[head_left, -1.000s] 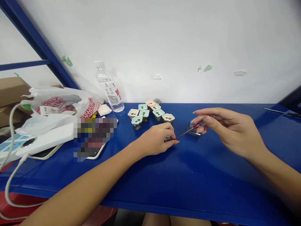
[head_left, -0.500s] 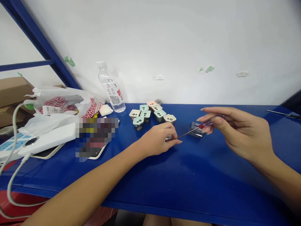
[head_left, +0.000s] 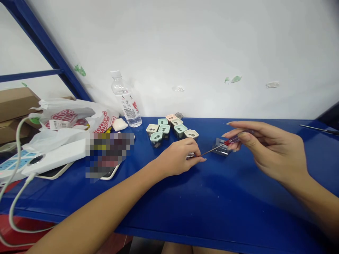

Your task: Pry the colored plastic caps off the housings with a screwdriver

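Observation:
My left hand [head_left: 177,159] rests on the blue table [head_left: 201,197], fingers closed on a small part that is mostly hidden under them. My right hand [head_left: 265,146] pinches a small screwdriver [head_left: 224,144] with a clear and red handle; its thin shaft slants down to the left and its tip meets the part at my left fingertips. A small grey clear part [head_left: 220,148] lies on the table just behind the shaft. Several small pastel housings [head_left: 169,129], green, cream and pink, stand in a cluster behind my left hand.
A clear water bottle [head_left: 126,103] stands at the wall. To the left lie white plastic bags [head_left: 66,118], a white power bank [head_left: 54,158] with a cable, a phone, a power strip [head_left: 10,165] and cardboard boxes [head_left: 13,109]. A thin dark tool [head_left: 319,129] lies far right.
The view has shifted a little. My right hand with the screwdriver has edged slightly to the right; my left hand stays pinched at the same spot.

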Available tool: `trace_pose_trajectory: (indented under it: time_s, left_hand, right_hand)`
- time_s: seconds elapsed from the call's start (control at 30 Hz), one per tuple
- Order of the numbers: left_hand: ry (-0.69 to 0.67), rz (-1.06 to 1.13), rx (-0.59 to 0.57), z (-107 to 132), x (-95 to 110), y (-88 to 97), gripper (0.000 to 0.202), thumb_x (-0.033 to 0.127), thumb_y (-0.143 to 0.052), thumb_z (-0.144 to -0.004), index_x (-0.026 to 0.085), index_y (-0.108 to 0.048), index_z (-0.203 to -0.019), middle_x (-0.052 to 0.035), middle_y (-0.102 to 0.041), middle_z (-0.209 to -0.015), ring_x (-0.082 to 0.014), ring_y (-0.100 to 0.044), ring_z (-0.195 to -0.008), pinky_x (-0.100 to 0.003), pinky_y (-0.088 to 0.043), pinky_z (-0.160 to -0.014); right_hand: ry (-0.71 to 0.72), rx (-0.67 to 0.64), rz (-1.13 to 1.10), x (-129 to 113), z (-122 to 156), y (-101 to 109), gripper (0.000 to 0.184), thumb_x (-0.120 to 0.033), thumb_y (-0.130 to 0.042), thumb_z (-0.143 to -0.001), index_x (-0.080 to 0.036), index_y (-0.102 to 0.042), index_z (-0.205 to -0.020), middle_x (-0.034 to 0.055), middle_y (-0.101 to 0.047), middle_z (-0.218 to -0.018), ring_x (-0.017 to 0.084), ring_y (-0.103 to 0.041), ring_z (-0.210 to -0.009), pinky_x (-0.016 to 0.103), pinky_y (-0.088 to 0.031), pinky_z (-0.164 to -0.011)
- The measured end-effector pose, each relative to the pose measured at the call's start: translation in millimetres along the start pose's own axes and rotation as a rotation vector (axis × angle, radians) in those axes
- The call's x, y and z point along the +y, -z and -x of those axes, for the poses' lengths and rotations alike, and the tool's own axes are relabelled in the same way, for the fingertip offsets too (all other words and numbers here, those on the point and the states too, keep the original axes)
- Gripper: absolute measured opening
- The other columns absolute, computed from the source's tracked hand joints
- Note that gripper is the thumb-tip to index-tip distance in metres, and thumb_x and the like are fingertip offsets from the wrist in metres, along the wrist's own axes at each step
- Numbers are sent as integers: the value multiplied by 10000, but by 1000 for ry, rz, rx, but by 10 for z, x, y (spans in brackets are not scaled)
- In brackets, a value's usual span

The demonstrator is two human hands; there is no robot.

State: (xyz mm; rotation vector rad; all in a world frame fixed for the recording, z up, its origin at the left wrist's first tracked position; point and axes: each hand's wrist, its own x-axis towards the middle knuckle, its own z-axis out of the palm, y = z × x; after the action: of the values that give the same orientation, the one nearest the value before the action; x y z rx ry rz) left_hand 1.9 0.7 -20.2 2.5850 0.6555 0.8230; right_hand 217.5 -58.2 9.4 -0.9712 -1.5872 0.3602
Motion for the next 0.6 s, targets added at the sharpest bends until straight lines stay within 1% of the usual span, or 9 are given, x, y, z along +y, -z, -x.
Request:
trace_pose_trajectory:
  time_s: [0.1,0.23,0.33,0.47,0.6]
  left_hand:
    - [-4,3,9,1,-8,-3,156,249,-640,-869,129,-627,-770,-41,-581,-855,-118,-553,-764,-242,-457,-733]
    - [-6,10,16,3,-13,-4,159,260,-638,-871,138,-625,-769,-38,-588,-856,-122,-562,-770,-247,-463,-741]
    - [-7,17,15,4,-15,-3,156,258,-635,-874,137,-625,-775,-40,-592,-855,-127,-570,-783,-249,-464,-746]
    - [-13,10,16,3,-22,-2,152,257,-633,-875,142,-622,-777,-39,-594,-856,-129,-573,-789,-252,-465,-750]
    - [-10,12,20,2,-19,-4,158,262,-630,-876,144,-617,-772,-39,-590,-854,-127,-568,-779,-252,-466,-745]
  right_hand:
    - [9,8,5,10,4,-4,170,-245,-614,-904,-212,-705,-1044,26,-733,-851,108,-673,-642,223,-596,-600]
    - [0,-17,-9,21,16,-3,178,-255,-618,-903,-221,-705,-1054,25,-732,-868,116,-675,-655,235,-602,-599]
    - [-2,-3,-34,25,20,-6,181,-250,-623,-902,-235,-705,-1062,18,-730,-874,110,-672,-657,227,-597,-598]
    - [-8,8,-40,29,15,-9,182,-249,-616,-906,-226,-706,-1063,29,-728,-878,118,-672,-660,240,-597,-599]
    - [17,-17,-19,38,15,0,192,-228,-611,-908,-250,-702,-1076,8,-730,-881,102,-674,-673,209,-589,-614]
